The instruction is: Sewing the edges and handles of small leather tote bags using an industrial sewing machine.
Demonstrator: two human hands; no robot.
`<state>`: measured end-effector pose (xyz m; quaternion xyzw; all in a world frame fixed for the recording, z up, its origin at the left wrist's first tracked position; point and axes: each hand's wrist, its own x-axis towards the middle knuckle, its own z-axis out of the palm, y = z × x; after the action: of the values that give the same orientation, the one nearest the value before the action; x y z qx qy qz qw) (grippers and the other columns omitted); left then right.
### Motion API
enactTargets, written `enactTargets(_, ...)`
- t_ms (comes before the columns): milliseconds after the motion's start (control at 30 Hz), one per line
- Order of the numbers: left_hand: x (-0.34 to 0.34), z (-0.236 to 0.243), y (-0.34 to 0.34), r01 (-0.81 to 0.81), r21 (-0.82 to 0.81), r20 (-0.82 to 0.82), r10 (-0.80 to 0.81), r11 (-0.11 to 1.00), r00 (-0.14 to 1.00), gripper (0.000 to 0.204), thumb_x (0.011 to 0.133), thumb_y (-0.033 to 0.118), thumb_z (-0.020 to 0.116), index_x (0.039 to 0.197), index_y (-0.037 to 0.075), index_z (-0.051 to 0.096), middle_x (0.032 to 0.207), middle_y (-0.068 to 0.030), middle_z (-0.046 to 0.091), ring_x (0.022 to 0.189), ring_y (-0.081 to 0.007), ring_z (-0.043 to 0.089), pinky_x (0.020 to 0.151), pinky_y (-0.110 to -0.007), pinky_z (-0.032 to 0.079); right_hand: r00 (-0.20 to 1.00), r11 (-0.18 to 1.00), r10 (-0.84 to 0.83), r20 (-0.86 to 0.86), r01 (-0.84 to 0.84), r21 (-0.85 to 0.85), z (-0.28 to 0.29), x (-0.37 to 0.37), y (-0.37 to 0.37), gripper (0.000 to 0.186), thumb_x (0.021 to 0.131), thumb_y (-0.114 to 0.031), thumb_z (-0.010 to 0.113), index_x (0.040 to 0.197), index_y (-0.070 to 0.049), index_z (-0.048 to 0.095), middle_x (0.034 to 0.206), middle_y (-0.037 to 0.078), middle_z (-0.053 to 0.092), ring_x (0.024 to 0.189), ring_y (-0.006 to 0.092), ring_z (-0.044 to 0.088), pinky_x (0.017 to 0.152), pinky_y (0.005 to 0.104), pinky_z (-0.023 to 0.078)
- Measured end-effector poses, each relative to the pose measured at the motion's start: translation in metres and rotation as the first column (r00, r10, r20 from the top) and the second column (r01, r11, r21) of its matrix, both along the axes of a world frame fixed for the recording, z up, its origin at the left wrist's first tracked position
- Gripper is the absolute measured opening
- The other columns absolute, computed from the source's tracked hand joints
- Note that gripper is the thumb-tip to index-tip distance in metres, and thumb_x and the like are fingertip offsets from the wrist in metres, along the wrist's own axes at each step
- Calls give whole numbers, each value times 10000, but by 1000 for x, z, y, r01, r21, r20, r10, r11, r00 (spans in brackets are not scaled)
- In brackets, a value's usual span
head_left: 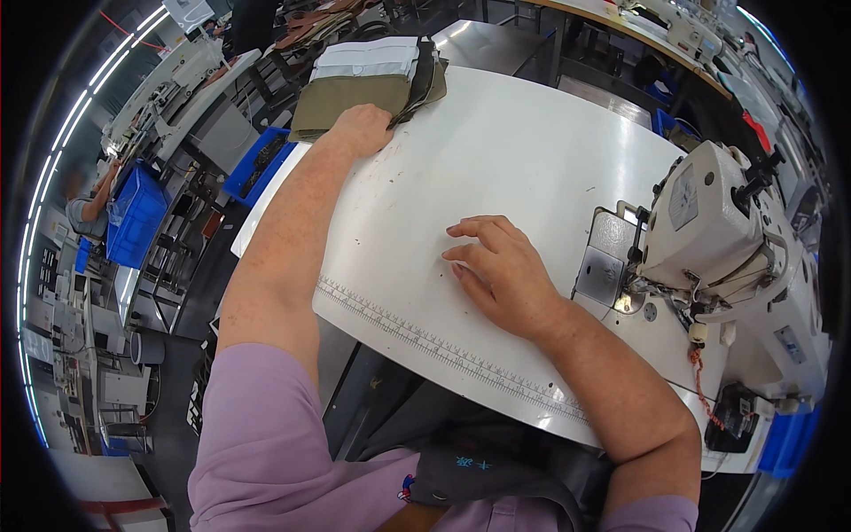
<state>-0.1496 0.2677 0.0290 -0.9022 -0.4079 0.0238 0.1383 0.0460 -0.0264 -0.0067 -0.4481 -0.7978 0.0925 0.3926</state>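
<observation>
At the far left of the white table, my left hand (362,130) is at the near edge of a stack of olive cloth pieces (341,102). Its fingers curl in against the cloth, and their tips are mostly hidden. Across the top of the stack lie a white strip (366,57) and some black material (424,71). My right hand (503,270) hovers over or rests on the middle of the table, fingers bent but apart, with nothing in them. To its right stands a white sewing machine (709,222), its metal plate (603,266) set at table level.
A printed ruler scale (443,350) runs along the table's curved near edge (399,353). Blue bins (257,164) stand beyond the left edge. An orange cord (700,381) hangs by the machine. Another person (89,208) sits far left among other workstations.
</observation>
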Motion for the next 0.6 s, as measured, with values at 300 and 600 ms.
enactTargets(300,-36,4,-66,-18,-118,15,20,993,1000,308,944,269,588,950,-19,697,898,-247,715,926,-420,693,863,-514,550,1000,1000,16,-15,-16,9,-3,2,-1,139,869,-40,700,1006,-40,720,1255,129,653,1197,314,590,998,432,491)
enactTargets(600,-45,22,-97,-135,-207,17,141,969,990,389,958,355,571,970,0,731,940,-197,743,945,-390,711,891,-471,561,1000,1000,23,-1,-23,-3,-5,2,-3,124,879,-58,699,1000,-53,726,1239,120,661,1166,310,598,980,432,480)
